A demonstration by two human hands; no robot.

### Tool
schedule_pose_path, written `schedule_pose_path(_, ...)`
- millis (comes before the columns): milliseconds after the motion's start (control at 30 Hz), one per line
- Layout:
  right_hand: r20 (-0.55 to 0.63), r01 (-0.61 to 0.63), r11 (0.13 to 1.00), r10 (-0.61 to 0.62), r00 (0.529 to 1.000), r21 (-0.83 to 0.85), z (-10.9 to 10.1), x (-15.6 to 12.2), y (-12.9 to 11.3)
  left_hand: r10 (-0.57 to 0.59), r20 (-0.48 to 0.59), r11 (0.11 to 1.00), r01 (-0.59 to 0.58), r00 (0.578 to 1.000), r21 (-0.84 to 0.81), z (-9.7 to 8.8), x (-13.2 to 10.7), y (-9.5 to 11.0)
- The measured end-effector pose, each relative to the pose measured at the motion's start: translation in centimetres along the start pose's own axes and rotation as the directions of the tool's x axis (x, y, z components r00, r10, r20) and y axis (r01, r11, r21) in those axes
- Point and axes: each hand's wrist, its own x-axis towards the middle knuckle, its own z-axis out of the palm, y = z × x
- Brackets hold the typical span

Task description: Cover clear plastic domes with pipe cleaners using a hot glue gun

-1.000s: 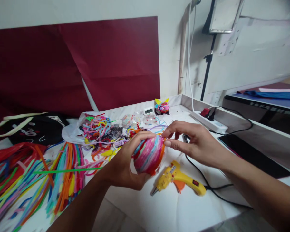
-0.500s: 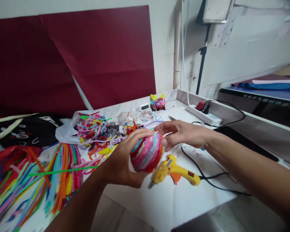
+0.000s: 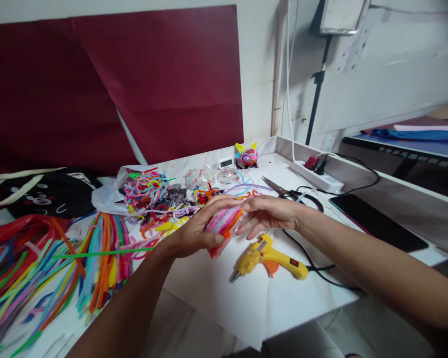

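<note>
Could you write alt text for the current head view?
A person's left hand holds a striped, multicoloured ball over a white table, the right hand at its upper right edge. A yellow glue gun lies nearer the camera, scissors beyond the right hand, and colourful pipe cleaners spread across the left.

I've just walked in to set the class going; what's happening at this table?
A person's left hand holds a colourful striped round piece with an orange edge. The right hand is beside it; whether its fingers touch is hard to tell. A yellow glue gun lies nearer the camera, scissors lie beyond the right hand, and pipe cleaners spread to the left.
</note>
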Motion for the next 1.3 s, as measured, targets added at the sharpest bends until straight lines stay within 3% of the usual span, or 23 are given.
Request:
schedule_pose_path(133,0.021,-0.109,0.994,0.108,0.994,0.028,-0.3,0.5,0.4,-0.059,0.054,0.996,0.063,0.997,-0.063,-0.2,0.1,0.0)
schedule_pose_path(300,0.06,-0.131,0.991,0.13,0.99,0.021,-0.3,0.6,0.5,-0.07,0.073,0.994,0.076,0.995,-0.079,-0.2,0.2,0.3)
schedule_pose_path(600,0.047,-0.14,0.99,0.141,0.989,-0.02,0.5,0.9,-0.8,0.0,-0.019,0.993,-0.003,1.0,-0.12,-1.0,-0.1,-0.6)
schedule_pose_path(733,0.032,-0.155,0.988,0.156,0.987,-0.024,0.6,1.6,-0.9,-0.021,-0.055,0.976,0.009,0.998,-0.217,-1.1,-0.3,-1.7)
schedule_pose_path(933,0.009,-0.143,0.99,0.143,0.99,-0.017,1.5,2.5,-0.8,-0.156,-0.066,0.947,0.13,0.986,-0.295,-2.0,-1.0,-2.0)
schedule_pose_path(1300,0.006,-0.015,0.998,0.014,1.0,0.066,2.6,1.9,-0.5,-0.168,-0.041,0.96,0.154,0.985,-0.235,-3.3,-0.6,0.2)
